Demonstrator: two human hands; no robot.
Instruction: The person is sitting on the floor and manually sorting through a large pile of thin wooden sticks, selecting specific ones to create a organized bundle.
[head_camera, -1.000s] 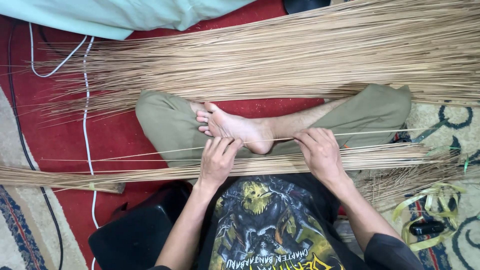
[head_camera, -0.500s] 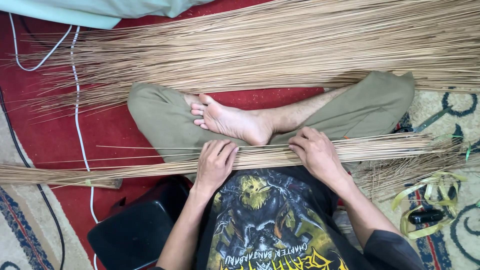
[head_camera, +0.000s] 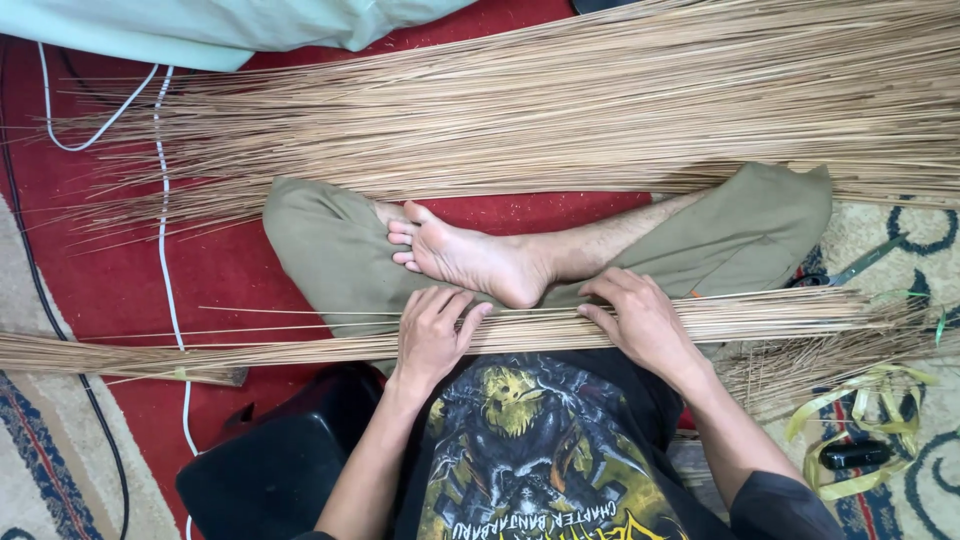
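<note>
Two hands lay on a bundle of thin palm sticks (head_camera: 300, 350) stretched across the person's lap in the head view. Left hand (head_camera: 432, 335) pressed flat, fingers (head_camera: 455, 312) slightly spread; right hand (head_camera: 640, 320) curled over it, fingers together. At twelve o'clock lay a large loose stick pile (head_camera: 600, 110) on the red floor mat (head_camera: 210, 270).

A white cable (head_camera: 160, 220) runs down the red carpet (head_camera: 215, 275) at left. Pale green cloth (head_camera: 220, 28) lies far left. Near right, yellow strapping (head_camera: 870, 425) loops around a small black object (head_camera: 853, 455). A black box (head_camera: 270, 475) sits near left.
</note>
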